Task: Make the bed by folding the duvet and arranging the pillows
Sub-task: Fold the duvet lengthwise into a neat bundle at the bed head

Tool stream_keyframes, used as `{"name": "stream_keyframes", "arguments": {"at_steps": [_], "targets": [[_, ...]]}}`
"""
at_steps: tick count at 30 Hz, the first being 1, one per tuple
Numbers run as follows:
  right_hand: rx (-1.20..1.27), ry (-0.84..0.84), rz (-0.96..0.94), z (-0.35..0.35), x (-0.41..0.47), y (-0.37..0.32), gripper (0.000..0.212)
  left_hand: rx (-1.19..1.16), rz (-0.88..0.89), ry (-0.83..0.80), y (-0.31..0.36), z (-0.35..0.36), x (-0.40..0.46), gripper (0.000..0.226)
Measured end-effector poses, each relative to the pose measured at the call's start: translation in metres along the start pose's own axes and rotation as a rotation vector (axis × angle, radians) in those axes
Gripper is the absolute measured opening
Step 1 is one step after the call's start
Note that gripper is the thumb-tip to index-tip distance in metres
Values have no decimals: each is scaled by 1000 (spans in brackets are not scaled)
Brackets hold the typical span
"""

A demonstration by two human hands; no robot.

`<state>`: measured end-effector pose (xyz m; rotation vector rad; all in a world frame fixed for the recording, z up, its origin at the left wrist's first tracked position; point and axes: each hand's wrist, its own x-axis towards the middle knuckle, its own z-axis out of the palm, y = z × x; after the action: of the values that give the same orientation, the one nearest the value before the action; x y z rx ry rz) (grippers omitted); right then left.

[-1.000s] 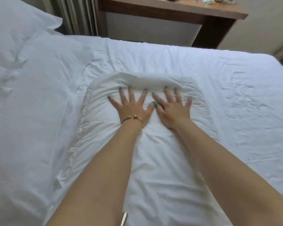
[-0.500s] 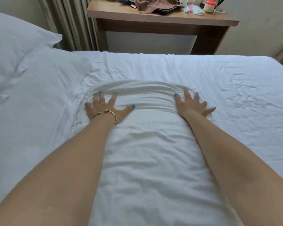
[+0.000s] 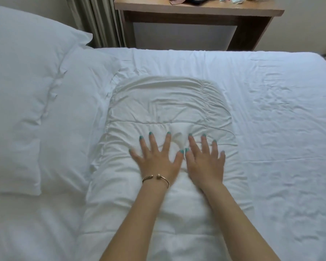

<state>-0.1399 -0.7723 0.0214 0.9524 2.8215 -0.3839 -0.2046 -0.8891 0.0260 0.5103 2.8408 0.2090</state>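
Left hand (image 3: 155,159) and right hand (image 3: 205,161) lie flat, fingers spread wide, thumbs nearly touching, on the folded duvet (image 3: 167,102). The duvet extends beyond both hands. Pillows (image 3: 36,81) lie left of the left hand.

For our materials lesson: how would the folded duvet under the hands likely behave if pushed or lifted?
Probably soft: the folded duvet dimples and wrinkles around the left hand and right hand. Likely floppy if lifted, since its edges sag onto the sheet. It would bunch, not roll.
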Motion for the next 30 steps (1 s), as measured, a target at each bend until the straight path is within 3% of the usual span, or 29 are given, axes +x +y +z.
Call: {"name": "stream_keyframes", "arguments": {"at_steps": [3,7,10,13,18,23,30], "targets": [[-63,28,-148,13,-47,-2,55,63,45,53,-22,16,-55,64],[-85,-4,-197,34,-114,25,57,111,21,44,-73,30,-116,75],[-110,-87,-101,42,-153,45,60,94,-38,-33,-106,38,-154,77],[-85,-175,112,44,-181,57,64,27,-124,-116,-123,42,-178,80],[199,-197,442,47,-206,70,88,-30,-166,-192,-132,44,-179,84],[77,-364,389,41,-180,80,102,15,-183,-349,-126,53,-160,82],[26,-507,341,44,-173,81,122,-22,-212,-437,-124,64,-148,86]]}}
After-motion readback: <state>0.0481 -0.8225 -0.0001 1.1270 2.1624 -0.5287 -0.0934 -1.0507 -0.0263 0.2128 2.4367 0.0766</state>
